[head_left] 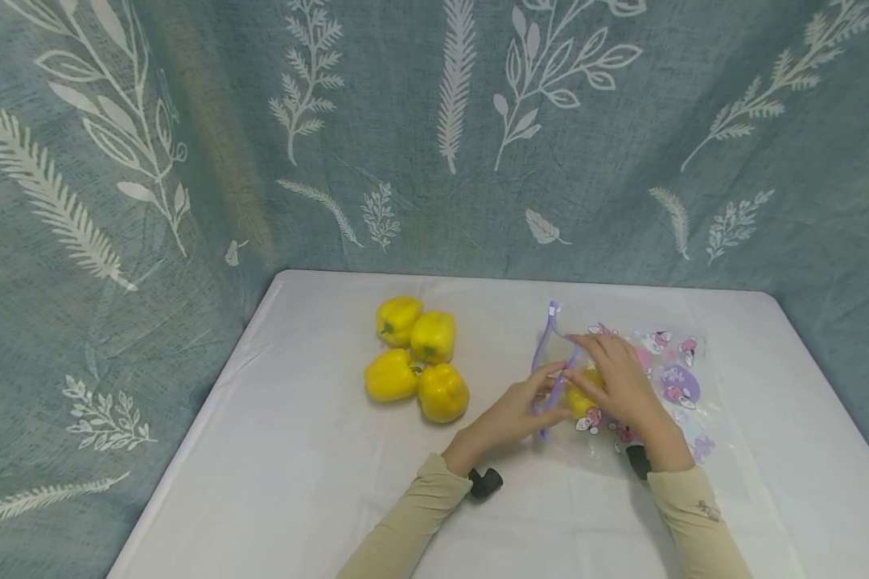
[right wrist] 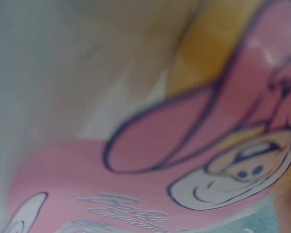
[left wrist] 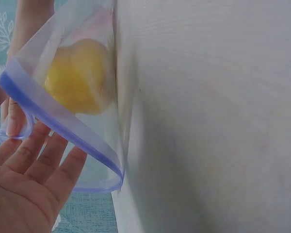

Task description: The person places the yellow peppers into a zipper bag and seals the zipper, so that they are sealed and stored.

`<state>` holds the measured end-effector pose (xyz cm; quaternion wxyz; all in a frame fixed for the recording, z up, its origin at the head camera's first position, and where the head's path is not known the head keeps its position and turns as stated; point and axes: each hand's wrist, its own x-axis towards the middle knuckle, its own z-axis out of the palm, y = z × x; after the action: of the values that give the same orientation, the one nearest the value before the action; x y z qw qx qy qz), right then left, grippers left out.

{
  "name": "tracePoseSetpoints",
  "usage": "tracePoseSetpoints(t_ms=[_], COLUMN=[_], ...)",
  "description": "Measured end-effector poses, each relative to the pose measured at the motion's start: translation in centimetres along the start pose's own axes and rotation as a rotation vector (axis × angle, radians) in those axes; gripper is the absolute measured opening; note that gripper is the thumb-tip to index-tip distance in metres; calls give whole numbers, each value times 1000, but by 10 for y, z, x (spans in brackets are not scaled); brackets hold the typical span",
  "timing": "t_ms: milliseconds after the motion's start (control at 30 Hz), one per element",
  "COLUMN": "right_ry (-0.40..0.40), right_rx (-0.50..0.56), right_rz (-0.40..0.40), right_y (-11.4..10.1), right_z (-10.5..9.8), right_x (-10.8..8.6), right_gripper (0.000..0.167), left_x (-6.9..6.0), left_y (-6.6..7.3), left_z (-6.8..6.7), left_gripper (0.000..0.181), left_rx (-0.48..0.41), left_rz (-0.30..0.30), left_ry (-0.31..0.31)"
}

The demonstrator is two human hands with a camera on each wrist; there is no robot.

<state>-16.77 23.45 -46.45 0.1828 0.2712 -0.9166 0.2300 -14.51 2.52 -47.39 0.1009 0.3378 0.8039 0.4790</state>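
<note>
A clear plastic bag (head_left: 678, 385) with pink and purple cartoon prints lies on the right of the table, its purple-edged mouth facing left. Inside it, near the mouth, is one yellow bell pepper (head_left: 583, 392), also seen through the film in the left wrist view (left wrist: 80, 77). My left hand (head_left: 510, 414) is at the mouth, fingers extended and touching the purple edge (left wrist: 63, 127). The right hand (head_left: 620, 378) lies over the bag's upper side, its fingertips at the rim. Printed film (right wrist: 184, 136) fills the right wrist view, where the right hand's grip is hidden.
Several yellow bell peppers (head_left: 443, 393) sit grouped on the white table (head_left: 297, 482), left of the hands. A patterned green-blue curtain (head_left: 420, 209) stands behind the table and along its left side.
</note>
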Motion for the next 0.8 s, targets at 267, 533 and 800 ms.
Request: tracePoseSetpoints(t_ms=[267,533,800], right_ry=[-4,-11,-8], right_rx=[-5,-3,7], right_rz=[3,17,11], right_y=[-1,-1,-1], right_z=[-1,-3,-1], right_x=[1,0,2], right_gripper=[54,54,54], left_x=[0,-1,-4], left_y=[3,4,6], left_z=[-1,-8,-22], left_gripper=[69,63,58], left_rx=[15,77,98], left_rz=[-26,-20,-9], left_ry=[-12,-8,22])
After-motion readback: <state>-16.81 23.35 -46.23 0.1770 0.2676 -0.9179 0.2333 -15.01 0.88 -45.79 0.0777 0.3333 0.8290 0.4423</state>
